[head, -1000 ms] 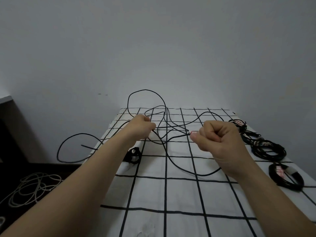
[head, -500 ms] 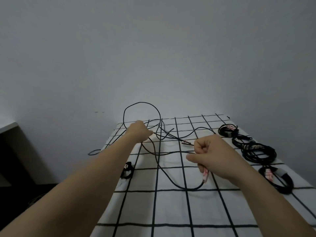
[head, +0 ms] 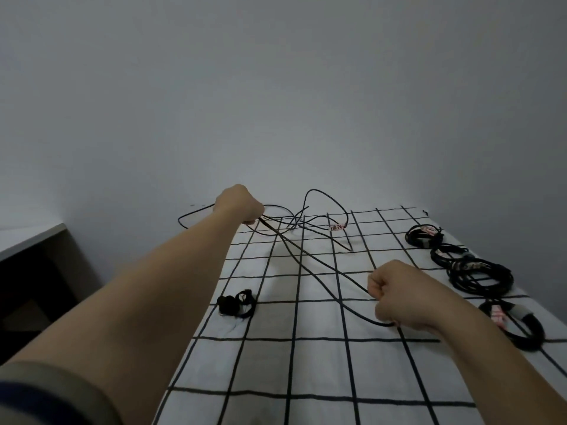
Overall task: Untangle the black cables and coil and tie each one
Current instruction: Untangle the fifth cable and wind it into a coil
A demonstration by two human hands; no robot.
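The left hand (head: 239,207) is reaching out to the upper middle of the frame, its fingers clenching around the loose black cable (head: 346,277) at the far left edge of the surface (head: 306,369), which is wearing a white cloth with a black grid. The right hand (head: 399,294) is hovering lower and to the right of centre, also making a fist around the same cable: one strand is entering the fist at the knuckles and another is leaving beneath it near the wrist. Between the two hands the cable is running diagonally in two strands across the grid, and beyond the left hand it is spreading into an untidy tangle at the top centre, with one loop rising up in front of the grey wall (head: 276,87) and another hanging off the left edge. A small white and red tag (head: 337,227) is sitting in that tangle. Along the right side four coiled black cables (head: 478,276) are lying in a row from the upper right down to the right edge, each wrapped with a tie. A small black bundle (head: 236,303) is lying near the left edge, just beside the left forearm. A sleeve (head: 46,394) is showing at the lower left corner.
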